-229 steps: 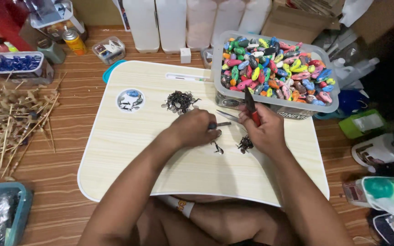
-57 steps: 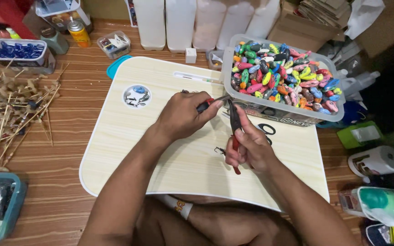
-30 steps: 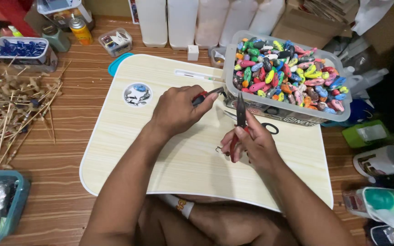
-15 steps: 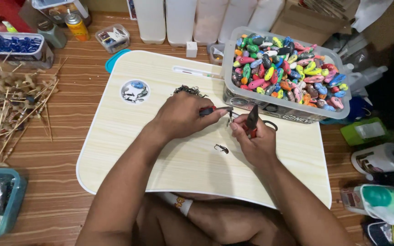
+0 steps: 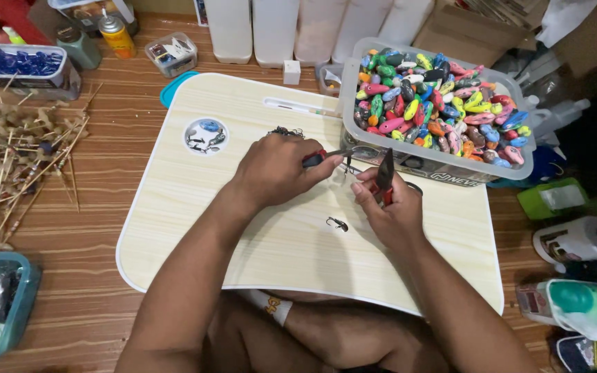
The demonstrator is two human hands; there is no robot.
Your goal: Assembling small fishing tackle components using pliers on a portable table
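Pliers (image 5: 326,157), one red-handled pair clenched in each hand, left hand (image 5: 274,169) and right hand (image 5: 392,211), meet over one hook (image 5: 337,223) lying on the board (image 5: 257,228).

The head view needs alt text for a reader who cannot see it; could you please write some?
Seen from above, a person's left hand and right hand each hold red-handled pliers over a pale wooden lap board, their tips meeting at a small metal piece. A small dark hook lies on the board, and a clear tub of colourful fishing lures stands at its far right.
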